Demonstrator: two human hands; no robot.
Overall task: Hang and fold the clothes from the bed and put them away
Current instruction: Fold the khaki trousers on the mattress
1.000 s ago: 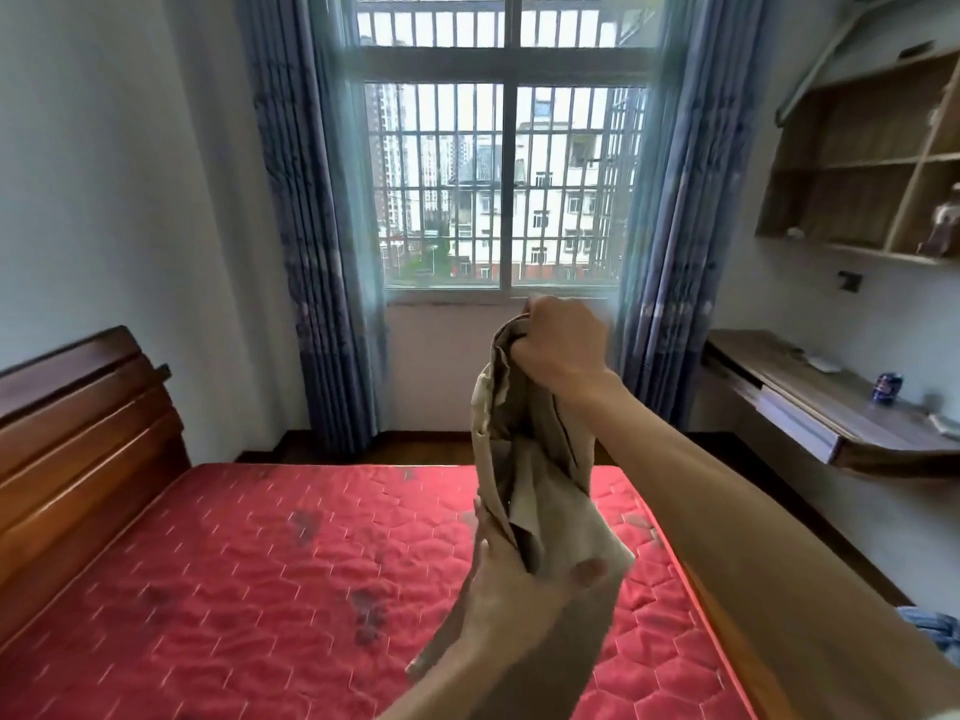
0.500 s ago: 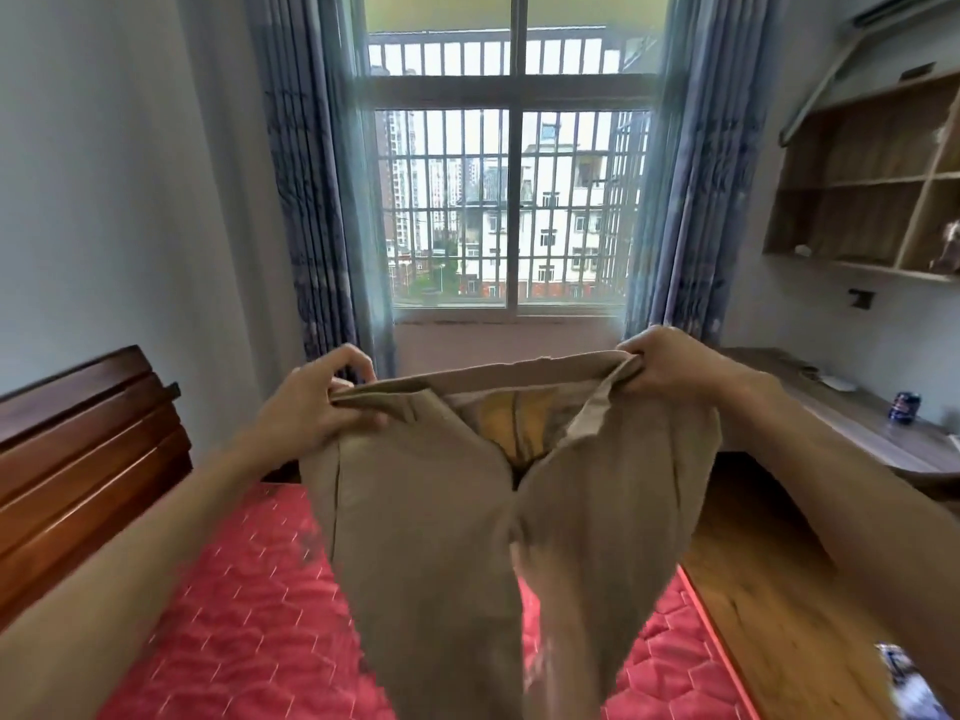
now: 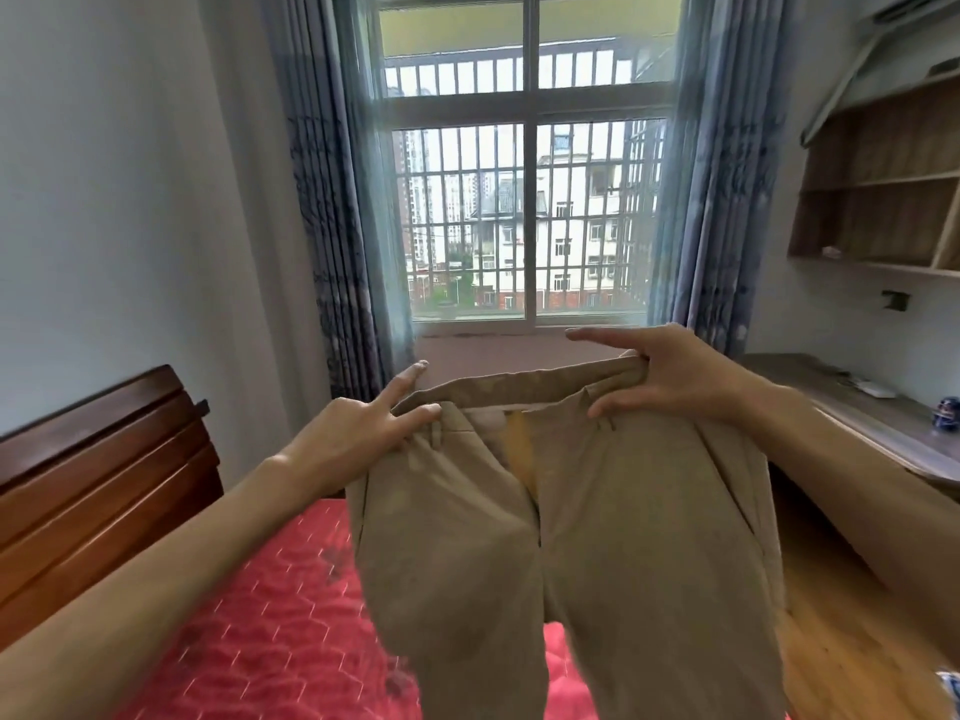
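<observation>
Beige cotton trousers (image 3: pixel 571 537) hang unfolded over red quilted mattress (image 3: pixel 260 615), waistband ends pinched by left hand (image 3: pixel 358 433) and right hand (image 3: pixel 680 376), spare fingers straight; folding looks barely begun, putting away left.

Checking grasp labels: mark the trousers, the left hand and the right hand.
trousers (image 3: pixel 634 537): head view, front panel below the waistband.
left hand (image 3: pixel 353 433): head view, back of the hand at the waistband's left end.
right hand (image 3: pixel 680 379): head view, back of the hand at the waistband's right end.
</observation>
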